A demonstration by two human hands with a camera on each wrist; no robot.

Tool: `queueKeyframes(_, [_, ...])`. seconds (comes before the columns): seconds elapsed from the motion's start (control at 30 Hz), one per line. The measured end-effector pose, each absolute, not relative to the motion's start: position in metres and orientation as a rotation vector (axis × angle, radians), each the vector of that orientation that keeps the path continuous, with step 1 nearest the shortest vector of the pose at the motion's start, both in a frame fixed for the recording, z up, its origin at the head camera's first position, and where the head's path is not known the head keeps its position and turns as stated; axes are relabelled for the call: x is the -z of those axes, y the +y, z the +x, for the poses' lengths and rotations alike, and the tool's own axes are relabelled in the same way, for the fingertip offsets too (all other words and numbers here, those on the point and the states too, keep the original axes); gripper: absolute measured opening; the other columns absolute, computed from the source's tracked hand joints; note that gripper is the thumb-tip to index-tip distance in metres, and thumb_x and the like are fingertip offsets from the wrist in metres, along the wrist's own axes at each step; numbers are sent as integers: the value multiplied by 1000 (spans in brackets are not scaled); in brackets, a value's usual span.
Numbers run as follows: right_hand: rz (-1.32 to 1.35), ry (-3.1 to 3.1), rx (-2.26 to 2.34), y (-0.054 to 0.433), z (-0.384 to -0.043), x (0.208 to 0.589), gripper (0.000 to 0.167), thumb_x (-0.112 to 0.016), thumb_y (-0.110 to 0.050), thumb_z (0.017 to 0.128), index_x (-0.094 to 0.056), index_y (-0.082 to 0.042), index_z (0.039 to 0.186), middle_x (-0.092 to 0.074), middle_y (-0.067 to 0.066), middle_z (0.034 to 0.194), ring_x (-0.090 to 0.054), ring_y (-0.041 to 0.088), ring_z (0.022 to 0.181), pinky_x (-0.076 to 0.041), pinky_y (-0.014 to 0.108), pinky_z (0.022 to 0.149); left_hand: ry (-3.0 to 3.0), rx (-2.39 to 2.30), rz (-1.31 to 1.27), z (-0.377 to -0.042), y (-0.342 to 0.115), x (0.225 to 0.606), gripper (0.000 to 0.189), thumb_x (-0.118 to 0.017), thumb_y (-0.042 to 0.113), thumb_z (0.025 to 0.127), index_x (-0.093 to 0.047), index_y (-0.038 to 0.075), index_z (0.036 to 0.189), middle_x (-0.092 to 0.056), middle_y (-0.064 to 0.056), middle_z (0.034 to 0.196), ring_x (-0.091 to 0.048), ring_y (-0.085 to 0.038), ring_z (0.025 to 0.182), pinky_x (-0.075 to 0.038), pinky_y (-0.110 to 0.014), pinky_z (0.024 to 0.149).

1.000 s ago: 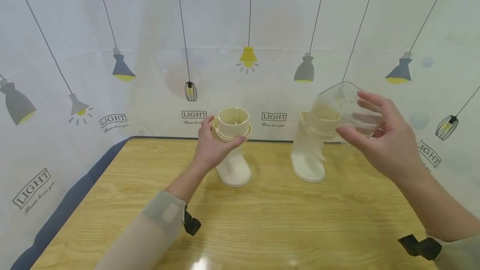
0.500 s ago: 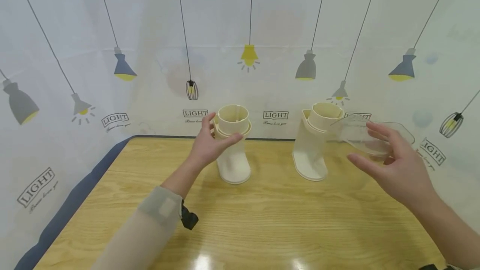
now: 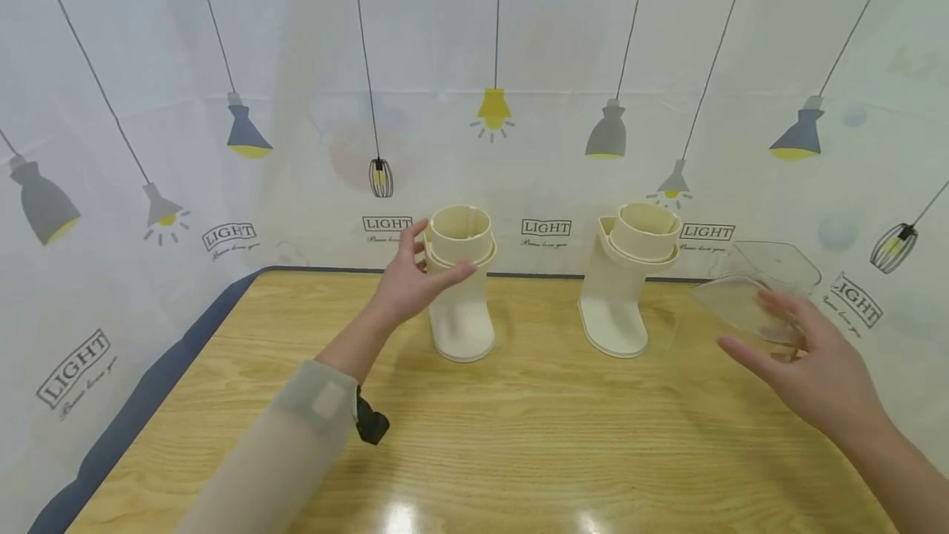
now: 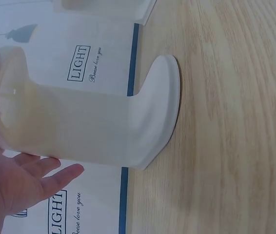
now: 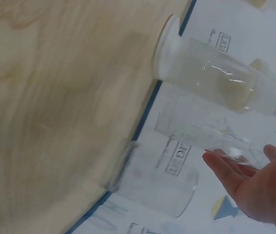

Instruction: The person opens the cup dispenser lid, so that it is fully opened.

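My left hand is at the top of a cream plastic stand, thumb and fingers on opposite sides of its round collar. In the left wrist view the stand is upright on the table, the other fingers spread beside its column. My right hand holds a clear plastic container, tilted, above the table. The right wrist view shows the clear container between thumb and fingers. A second cream stand is left of it, with a round collar on top.
Another clear container stands at the table's back right; it also shows in the right wrist view as a clear container. Behind the wooden table hangs a white cloth printed with lamps.
My right hand has moved right and down with the clear container, away from the second stand. The container behind it has come into sight. My left hand stays at its stand.
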State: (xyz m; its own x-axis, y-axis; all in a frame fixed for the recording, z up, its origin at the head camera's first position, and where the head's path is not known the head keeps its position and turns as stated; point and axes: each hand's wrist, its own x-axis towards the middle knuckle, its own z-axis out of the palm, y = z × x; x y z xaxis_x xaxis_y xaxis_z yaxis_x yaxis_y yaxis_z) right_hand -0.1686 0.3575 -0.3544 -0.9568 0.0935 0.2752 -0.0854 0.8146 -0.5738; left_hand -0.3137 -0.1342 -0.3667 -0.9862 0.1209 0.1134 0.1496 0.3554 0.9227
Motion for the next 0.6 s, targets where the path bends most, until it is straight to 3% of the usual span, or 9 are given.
queueKeyframes(0.03, [-23,-2721,-883,361,-169,358,96,-82,-49,98,-35,-9,171,-43,31,169,-60,63,127,-49,17,71,-2566,1752,-262,-314,-134,367,123,-91,63,83,-14,36,174,-33,-15,177,-41,-45,160,-46,-62,123])
queueKeyframes(0.1, [-73,-2748,-884,369,-171,364,99,-81,-52,99,-32,-9,172,-37,32,172,-55,68,130,-60,33,77,-2568,1755,-276,-315,-135,367,121,-91,62,84,-14,35,174,-33,-15,177,-41,-45,161,-46,-62,123])
queueKeyframes(0.23, [-138,-2754,-869,386,-174,374,101,-79,-54,99,-29,-8,173,-34,35,172,-51,70,130,-57,60,80,-2573,1757,-300,-317,-136,367,120,-91,60,85,-14,37,174,-33,-14,177,-41,-44,161,-46,-61,123])
queueKeyframes(0.33, [-180,-2758,-841,397,-177,379,103,-77,-56,100,-26,-3,172,-34,42,168,-53,70,126,-57,63,78,-2579,1759,-317,-320,-138,368,119,-90,60,86,-13,39,174,-32,-14,178,-42,-43,160,-47,-61,122])
queueKeyframes(0.43, [-222,-2770,-817,405,-181,383,107,-74,-58,101,-21,1,172,-31,49,164,-52,72,125,-56,75,82,-2580,1765,-333,-320,-140,367,117,-89,58,88,-13,39,174,-32,-14,178,-44,-42,159,-48,-62,122])
queueKeyframes(0.6, [-276,-2761,-797,415,-183,388,111,-73,-59,101,-17,5,172,-29,52,162,-52,73,126,-55,78,84,-2580,1762,-357,-322,-142,368,114,-88,57,89,-14,39,174,-32,-14,178,-45,-44,157,-47,-62,122])
